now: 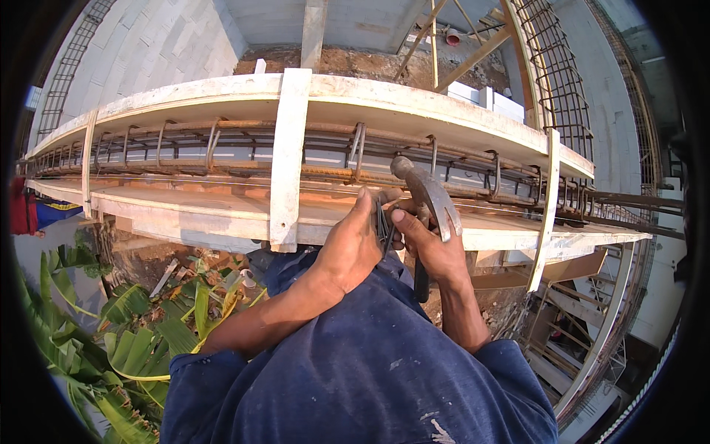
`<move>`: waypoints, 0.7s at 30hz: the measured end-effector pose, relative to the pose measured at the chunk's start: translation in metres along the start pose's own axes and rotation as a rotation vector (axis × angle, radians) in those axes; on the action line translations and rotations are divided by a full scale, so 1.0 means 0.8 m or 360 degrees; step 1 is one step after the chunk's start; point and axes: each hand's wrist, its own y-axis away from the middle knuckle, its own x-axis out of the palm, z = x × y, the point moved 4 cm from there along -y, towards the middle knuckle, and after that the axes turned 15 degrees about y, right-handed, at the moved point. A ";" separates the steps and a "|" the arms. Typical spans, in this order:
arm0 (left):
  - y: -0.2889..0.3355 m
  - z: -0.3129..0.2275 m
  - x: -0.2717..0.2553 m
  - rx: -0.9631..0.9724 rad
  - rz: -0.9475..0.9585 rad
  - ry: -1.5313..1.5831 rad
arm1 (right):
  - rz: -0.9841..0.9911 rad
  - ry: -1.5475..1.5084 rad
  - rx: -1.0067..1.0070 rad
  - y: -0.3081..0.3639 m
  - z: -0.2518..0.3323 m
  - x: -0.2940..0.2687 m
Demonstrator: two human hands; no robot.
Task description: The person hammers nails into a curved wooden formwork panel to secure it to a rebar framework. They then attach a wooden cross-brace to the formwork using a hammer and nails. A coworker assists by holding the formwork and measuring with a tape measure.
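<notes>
Left hand (pixel 351 248) grasping thin metal pieces, likely nails (pixel 381 222). Right hand (pixel 438 250) holding hammer (pixel 430 194), thumb near bunch; all at near plank (pixel 185 211). Step, I judge: picking nail. Next move calls for single-nail pinch, firmer hammer grip.

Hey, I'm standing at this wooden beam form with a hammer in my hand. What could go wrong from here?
The thin metal pieces, probably nails, in the left hand could slip and drop near the steel bars. The hammer in the right hand might knock the left hand, since the two hands are so close together.
</notes>
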 end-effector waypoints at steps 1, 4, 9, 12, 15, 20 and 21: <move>0.000 -0.004 0.002 0.0013 -0.0028 -0.0012 | -0.0047 -0.0121 -0.0020 0.002 -0.001 0.002; -0.001 -0.012 0.004 0.0025 -0.0202 -0.0147 | -0.0089 -0.0374 -0.0041 0.008 -0.008 0.012; -0.015 -0.031 0.005 -0.0021 -0.0342 -0.0366 | -0.0304 -0.0553 -0.0160 0.040 -0.027 0.018; -0.024 -0.060 0.017 -0.0044 -0.0266 -0.0552 | -0.0601 -0.0656 -0.0241 0.078 -0.046 0.012; -0.028 -0.094 0.036 -0.0109 -0.0238 -0.1052 | -0.0738 -0.0214 -0.0243 0.125 -0.074 0.007; -0.051 -0.108 0.039 -0.0401 -0.0252 -0.1317 | -0.1101 0.0398 0.0064 0.170 -0.162 0.066; -0.056 -0.107 0.032 -0.0455 -0.0328 -0.1364 | -0.1220 0.0344 0.0074 0.170 -0.185 0.089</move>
